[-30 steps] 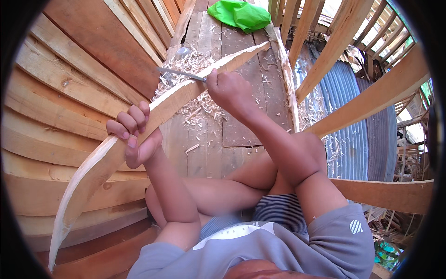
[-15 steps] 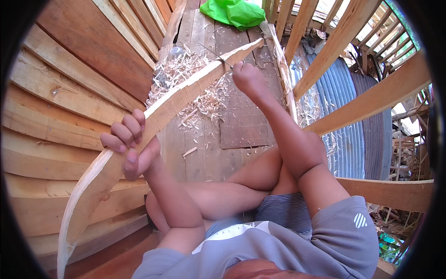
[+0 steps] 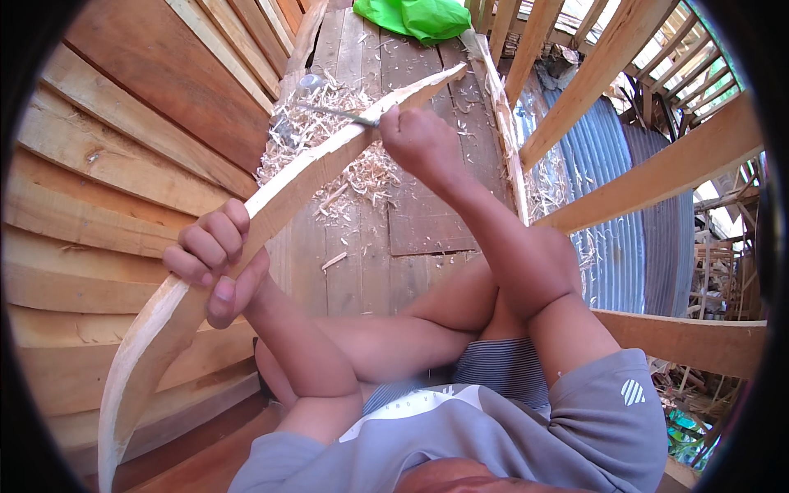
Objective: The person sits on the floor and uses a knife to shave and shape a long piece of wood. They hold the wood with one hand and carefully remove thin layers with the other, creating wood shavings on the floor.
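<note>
Grips plank (image 3: 288, 197), aslant over the shavings (image 3: 362, 181), with left hand (image 3: 218, 255) and knife (image 3: 337, 113), likewise above the shavings, with right hand (image 3: 419, 144), seemingly well along in paring, edge (image 3: 294, 168) cut pale but left uneven in places.

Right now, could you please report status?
Left hand gripping long pale wooden plank. Right hand holding thin grey blade across it. Curled pale shavings below, seemingly unobstructive.
</note>
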The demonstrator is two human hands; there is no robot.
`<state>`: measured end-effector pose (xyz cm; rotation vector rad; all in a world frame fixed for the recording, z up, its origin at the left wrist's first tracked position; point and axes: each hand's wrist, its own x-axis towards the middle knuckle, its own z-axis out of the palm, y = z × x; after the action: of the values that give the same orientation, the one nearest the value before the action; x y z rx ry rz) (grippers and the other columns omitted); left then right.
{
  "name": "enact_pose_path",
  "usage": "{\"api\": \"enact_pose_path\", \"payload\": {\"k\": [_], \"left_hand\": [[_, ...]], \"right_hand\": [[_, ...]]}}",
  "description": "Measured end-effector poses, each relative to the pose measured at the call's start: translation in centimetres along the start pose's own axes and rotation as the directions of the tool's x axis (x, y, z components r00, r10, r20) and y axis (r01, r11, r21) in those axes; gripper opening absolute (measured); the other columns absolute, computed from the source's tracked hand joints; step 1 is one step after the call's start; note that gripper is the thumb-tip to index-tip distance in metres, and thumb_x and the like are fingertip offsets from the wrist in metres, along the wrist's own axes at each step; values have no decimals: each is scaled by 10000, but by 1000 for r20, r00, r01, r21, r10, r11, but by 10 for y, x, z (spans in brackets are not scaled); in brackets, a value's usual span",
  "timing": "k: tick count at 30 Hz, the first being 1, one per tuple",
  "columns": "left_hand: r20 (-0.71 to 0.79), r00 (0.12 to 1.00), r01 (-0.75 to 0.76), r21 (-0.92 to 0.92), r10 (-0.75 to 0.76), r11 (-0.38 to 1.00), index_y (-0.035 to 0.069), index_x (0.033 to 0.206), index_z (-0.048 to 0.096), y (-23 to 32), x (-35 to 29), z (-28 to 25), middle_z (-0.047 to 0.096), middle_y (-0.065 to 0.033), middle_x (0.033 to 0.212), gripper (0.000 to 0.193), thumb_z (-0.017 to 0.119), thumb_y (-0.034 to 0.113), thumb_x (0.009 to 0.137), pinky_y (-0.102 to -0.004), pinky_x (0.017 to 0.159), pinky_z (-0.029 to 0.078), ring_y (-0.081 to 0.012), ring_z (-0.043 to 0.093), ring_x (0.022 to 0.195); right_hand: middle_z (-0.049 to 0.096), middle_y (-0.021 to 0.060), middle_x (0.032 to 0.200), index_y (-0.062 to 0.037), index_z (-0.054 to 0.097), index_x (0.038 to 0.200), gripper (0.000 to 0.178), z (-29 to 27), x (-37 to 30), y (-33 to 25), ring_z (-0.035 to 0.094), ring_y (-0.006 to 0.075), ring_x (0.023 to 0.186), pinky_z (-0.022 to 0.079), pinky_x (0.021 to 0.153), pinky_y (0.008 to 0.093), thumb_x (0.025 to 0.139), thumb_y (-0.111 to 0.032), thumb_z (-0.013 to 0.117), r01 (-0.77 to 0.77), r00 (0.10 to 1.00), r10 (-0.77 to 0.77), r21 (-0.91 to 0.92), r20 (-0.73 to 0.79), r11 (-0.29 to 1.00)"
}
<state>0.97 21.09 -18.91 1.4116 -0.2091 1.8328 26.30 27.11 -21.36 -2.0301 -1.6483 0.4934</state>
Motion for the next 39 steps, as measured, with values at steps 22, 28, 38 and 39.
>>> {"api": "enact_pose_path", "payload": {"k": [22, 28, 38, 39], "left_hand": [[-1, 999, 42, 210, -42, 977, 176, 1000, 548, -5, -2, -18, 412, 13, 935, 679, 748, 715, 639, -472, 991, 441, -203, 485, 950], [-130, 935, 349, 500, -329, 792, 70, 1317, 506, 15, 9, -3, 471, -57, 1046, 1023, 675, 802, 622, -509, 991, 485, -311, 579, 1064], [-301, 947, 194, 260, -111, 946, 77, 1226, 499, -8, -19, -20, 673, -127, 1067, 880, 647, 720, 643, -491, 1050, 472, -352, 597, 1182], [-350, 932, 176, 217, -91, 960, 90, 1214, 501, -18, -21, -17, 666, -113, 1080, 867, 625, 740, 652, -471, 1059, 464, -334, 585, 1191]], "right_hand": [[644, 357, 1057, 165, 634, 1044, 690, 24, 47, 78, 635, 448, 1060, 445, 973, 458, 958, -443, 319, -225, 972, 235, 215, -24, 950], [666, 304, 833, 157, 645, 908, 770, 37, 61, 103, 679, 406, 833, 494, 789, 468, 983, -544, 334, -262, 962, 274, 241, -18, 935], [537, 104, 657, 6, 566, 811, 630, 30, 44, 80, 499, 211, 560, 386, 527, 360, 982, -582, 421, -125, 992, 116, 489, 50, 863], [466, 21, 548, -36, 521, 740, 619, 34, 47, 89, 421, 118, 420, 330, 387, 307, 991, -591, 412, -68, 996, 85, 523, -7, 850]]}}
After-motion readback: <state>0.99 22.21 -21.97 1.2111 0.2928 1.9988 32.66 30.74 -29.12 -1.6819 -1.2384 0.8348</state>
